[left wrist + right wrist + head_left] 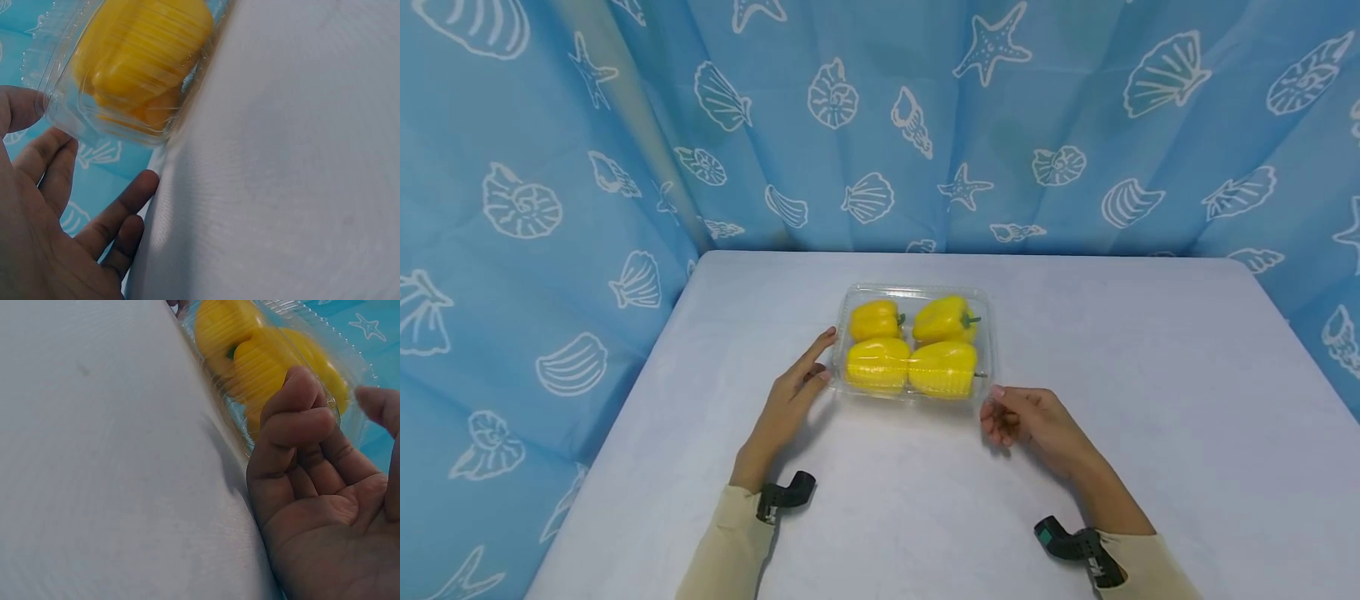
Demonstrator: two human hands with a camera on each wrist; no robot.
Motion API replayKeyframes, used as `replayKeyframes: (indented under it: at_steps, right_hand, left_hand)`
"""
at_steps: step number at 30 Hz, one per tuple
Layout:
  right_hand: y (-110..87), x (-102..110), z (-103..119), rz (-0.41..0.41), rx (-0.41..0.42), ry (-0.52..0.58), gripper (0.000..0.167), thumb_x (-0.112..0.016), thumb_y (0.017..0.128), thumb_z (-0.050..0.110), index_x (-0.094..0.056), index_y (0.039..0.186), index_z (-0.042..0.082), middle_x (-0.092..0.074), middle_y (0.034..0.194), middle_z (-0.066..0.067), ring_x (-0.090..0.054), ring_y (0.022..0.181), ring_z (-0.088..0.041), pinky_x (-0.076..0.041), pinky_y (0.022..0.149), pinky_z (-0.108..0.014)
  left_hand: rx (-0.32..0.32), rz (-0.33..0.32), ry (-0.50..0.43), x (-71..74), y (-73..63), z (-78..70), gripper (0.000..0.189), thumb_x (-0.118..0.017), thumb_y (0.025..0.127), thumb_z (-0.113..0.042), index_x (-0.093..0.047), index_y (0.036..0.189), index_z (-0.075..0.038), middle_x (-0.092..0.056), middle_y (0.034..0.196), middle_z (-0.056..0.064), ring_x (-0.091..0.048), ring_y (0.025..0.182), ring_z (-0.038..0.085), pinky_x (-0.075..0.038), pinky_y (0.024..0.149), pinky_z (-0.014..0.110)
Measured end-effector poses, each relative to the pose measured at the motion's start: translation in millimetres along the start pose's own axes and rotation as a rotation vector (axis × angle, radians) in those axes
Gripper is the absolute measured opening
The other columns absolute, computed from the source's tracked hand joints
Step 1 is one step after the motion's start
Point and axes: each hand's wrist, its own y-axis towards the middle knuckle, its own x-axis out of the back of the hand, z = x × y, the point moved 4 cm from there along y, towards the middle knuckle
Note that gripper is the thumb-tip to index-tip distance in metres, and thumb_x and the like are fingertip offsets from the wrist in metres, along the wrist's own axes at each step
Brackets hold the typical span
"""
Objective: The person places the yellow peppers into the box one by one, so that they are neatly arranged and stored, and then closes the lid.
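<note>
Several yellow bell peppers [943, 367] lie in a clear plastic container [917, 291] with its lid down. At the container's left side is my left hand [786, 402], fingers extended and spread. The left wrist view shows its thumb [25, 109] at the lid's rim and other fingertips just below. My right hand [1036, 427] is at the near right corner, its thumb and index finger seeming to pinch the rim. Its other fingers [294, 428] curl beside the container. The index fingertip is partly hidden in the right wrist view.
A white-covered table [1150, 375] carries the container near its middle. Blue curtains [887, 125] with white shell and starfish prints hang behind it and along the left. Black wrist cameras [786, 493] sit on both wrists over beige sleeves [726, 546].
</note>
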Motion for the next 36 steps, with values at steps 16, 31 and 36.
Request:
replayKeyframes:
  at_steps: [16,31,36]
  right_hand:
    - [-0.3,-4.5,-3.1,0.051,0.018,0.144,0.030,-0.054,0.105,0.021,-0.069,0.093,-0.002,-0.069,0.084,-0.007,-0.060,0.070,-0.013,-0.052,0.062,-0.022]
    - [3.8,-5.0,1.8,-0.145,-0.024,0.174,0.026,-0.058,0.103,0.015,-0.067,0.082,0.004,-0.061,0.073,-0.003,-0.051,0.063,-0.010,-0.045,0.056,-0.018]
    - [3.0,-6.0,0.2,-0.107,-0.037,0.193,0.027,-0.057,0.103,0.019,-0.068,0.084,0.004,-0.063,0.076,-0.004,-0.052,0.064,-0.010,-0.044,0.056,-0.018]
  left_hand:
    - [0.010,0.001,0.006,-0.5,0.8,0.0,0.048,-0.046,0.107,-0.029,-0.040,0.155,-0.032,-0.033,0.158,-0.019,-0.060,0.104,0.018,-0.047,0.092,0.045]
    - [0.010,0.007,0.013,0.6,3.1,-0.4,0.051,-0.051,0.105,-0.026,-0.040,0.154,-0.033,-0.033,0.158,-0.020,-0.059,0.103,0.015,-0.047,0.090,0.042]
    - [0.014,0.006,0.008,-0.8,1.7,0.2,0.051,-0.051,0.105,-0.026,-0.040,0.155,-0.032,-0.034,0.158,-0.019,-0.060,0.104,0.016,-0.047,0.091,0.043]
